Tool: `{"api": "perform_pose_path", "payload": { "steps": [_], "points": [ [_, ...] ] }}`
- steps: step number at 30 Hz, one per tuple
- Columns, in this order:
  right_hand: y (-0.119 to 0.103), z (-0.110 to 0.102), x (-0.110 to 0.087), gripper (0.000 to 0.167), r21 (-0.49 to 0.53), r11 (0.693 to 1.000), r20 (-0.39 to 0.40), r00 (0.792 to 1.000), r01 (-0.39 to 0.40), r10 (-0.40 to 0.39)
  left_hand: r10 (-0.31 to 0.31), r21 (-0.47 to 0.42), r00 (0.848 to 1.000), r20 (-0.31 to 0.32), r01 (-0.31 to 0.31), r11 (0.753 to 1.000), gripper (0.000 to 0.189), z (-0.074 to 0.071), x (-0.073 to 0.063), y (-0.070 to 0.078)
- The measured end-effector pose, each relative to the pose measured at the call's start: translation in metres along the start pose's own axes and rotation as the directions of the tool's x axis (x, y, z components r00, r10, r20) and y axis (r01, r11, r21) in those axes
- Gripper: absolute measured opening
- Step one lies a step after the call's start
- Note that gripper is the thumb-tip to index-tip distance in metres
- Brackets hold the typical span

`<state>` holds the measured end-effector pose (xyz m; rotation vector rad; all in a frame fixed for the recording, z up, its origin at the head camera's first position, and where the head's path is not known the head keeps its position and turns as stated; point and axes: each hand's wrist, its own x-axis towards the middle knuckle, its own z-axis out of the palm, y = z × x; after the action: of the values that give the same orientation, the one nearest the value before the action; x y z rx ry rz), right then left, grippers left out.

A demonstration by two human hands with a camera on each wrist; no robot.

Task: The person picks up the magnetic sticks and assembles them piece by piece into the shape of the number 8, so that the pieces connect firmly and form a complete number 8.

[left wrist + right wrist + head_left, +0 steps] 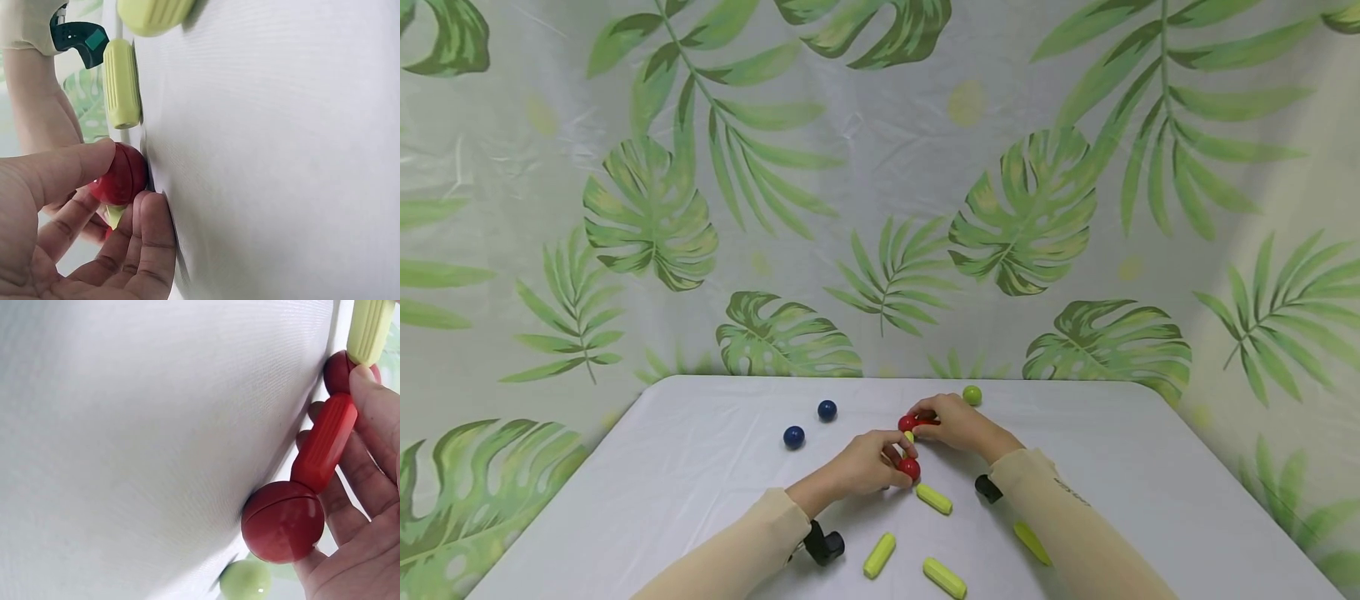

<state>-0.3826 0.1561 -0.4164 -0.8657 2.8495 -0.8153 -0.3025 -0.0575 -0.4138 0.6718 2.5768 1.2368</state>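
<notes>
Around a glossy red ball (pixel 125 178), my left hand (pixel 867 465) curls its thumb and fingers, close to the tabletop. From that ball a lime-yellow toy rod (pixel 908 443) runs to a second red ball (pixel 337 372). My right hand (pixel 958 427) grips this second ball with the thumb on it, other fingertips showing past the ribbed red rod (pixel 325 444) joined to it. A third red ball (pixel 283 522) sits at that rod's other end, near the right palm; in the head view the hand hides it. Fingers cover part of the yellow rod.
Loose lime-yellow rods lie nearer me: one (pixel 934 498) beside the left hand, others (pixel 880 555) (pixel 945 577) in front, and one (pixel 1032 542) partly under the right sleeve. Two dark blue balls (pixel 827 410) lie left; a green ball (pixel 972 395) sits near the far table edge.
</notes>
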Motion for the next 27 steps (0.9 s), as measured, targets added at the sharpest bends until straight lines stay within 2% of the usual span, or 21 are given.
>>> {"api": "perform_pose_path", "payload": {
  "steps": [10, 19, 23, 27],
  "points": [
    [-0.003, -0.011, -0.008, 0.033, 0.001, 1.0, 0.01, 1.0, -0.025, 0.025, -0.016, -0.064, 0.999, 0.039, 0.018, 0.998, 0.029, -0.001, 0.003, -0.003],
    [-0.009, -0.023, -0.023, 0.029, -0.019, 0.999, -0.001, 0.999, 0.033, -0.033, -0.025, -0.115, 0.997, 0.07, 0.033, 0.993, 0.029, -0.002, 0.001, -0.006],
    [-0.016, -0.027, -0.032, 0.027, -0.01, 0.998, 0.029, 0.998, 0.059, -0.058, -0.033, -0.131, 0.997, 0.077, 0.043, 0.991, 0.029, -0.004, -0.001, -0.006],
    [-0.024, -0.03, -0.044, 0.028, 0.032, 0.998, 0.096, 0.993, 0.06, -0.063, -0.034, -0.146, 0.997, 0.076, 0.045, 0.988, 0.029, -0.005, -0.002, -0.006]
  ]
}}
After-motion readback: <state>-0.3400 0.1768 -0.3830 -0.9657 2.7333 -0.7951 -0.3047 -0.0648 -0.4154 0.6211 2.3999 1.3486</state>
